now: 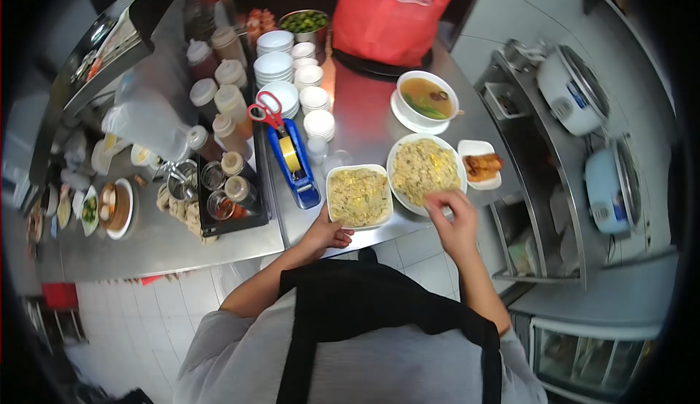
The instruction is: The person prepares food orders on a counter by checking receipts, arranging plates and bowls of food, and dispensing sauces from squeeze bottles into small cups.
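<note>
A square white bowl of fried rice (359, 198) sits near the counter's front edge. My left hand (327, 233) grips its lower left corner, thumb along the side and fingers curled at the bottom edge. To its right is a round white plate of fried rice (423, 171) with bits of egg. Over the plate's near right rim hangs my right hand (453, 218), thumb and fingertips pinched together. What is between those fingertips, if anything, is too small to make out. A small white dish with fried golden-brown pieces (484, 166) stands beside the plate.
Behind the plate is a soup bowl (429, 98) on a saucer. A red bag (394, 21) stands at the back. Left lie a blue tape dispenser (295, 167), red-handled scissors (268, 112), stacked white bowls (277, 68) and squeeze bottles (230, 105). Rice cookers (572, 94) line the right.
</note>
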Demonstrator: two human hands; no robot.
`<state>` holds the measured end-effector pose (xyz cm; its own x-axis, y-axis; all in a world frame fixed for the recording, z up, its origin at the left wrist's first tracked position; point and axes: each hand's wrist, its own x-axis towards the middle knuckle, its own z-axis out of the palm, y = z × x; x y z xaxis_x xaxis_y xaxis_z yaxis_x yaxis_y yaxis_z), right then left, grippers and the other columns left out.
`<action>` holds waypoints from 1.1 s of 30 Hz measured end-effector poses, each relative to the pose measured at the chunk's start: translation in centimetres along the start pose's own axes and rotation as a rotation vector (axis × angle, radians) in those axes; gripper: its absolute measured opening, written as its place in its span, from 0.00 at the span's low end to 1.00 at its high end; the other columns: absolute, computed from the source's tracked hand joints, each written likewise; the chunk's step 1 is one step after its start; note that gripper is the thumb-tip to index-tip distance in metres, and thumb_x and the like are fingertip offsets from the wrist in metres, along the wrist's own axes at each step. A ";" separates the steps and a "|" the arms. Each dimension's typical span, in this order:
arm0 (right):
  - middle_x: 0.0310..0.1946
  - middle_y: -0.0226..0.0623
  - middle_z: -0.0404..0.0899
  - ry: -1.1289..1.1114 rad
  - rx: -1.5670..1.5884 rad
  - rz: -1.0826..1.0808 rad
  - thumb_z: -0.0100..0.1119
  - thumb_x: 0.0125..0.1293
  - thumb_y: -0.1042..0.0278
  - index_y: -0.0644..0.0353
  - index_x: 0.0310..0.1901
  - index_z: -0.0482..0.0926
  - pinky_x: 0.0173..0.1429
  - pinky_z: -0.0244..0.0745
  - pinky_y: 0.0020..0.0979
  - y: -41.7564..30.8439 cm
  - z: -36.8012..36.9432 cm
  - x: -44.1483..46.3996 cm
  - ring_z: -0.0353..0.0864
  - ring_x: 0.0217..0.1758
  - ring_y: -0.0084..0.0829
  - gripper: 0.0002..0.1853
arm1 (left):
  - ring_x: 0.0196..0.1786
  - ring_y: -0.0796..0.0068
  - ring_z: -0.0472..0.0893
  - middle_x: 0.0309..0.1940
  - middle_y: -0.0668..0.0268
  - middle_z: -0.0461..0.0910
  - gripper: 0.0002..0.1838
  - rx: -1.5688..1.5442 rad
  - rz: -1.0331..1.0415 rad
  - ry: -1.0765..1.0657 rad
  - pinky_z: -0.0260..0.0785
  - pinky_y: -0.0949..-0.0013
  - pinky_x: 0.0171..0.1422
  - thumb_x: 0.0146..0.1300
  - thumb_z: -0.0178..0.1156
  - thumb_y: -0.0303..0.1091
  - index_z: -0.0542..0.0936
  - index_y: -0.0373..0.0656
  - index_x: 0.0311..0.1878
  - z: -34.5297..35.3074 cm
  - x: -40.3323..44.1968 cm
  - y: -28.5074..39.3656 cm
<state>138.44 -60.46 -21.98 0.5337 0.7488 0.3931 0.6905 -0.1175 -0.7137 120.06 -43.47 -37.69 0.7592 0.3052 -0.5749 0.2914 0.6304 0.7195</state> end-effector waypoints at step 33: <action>0.33 0.55 0.78 -0.362 -0.375 -0.220 0.51 0.57 0.70 0.59 0.34 0.78 0.44 0.73 0.45 19.8 25.3 28.8 0.78 0.40 0.52 0.07 | 0.31 0.80 0.76 0.28 0.67 0.78 0.25 -0.126 0.554 1.318 0.69 0.75 0.37 0.58 0.60 0.32 0.68 0.39 0.59 1.8 -19.8 -13.1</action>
<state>155.11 -24.69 -39.48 0.2015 0.9500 0.2385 0.9281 -0.1074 -0.3564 102.28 -59.03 -35.03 -0.3478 0.9108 -0.2227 0.0361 0.2503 0.9675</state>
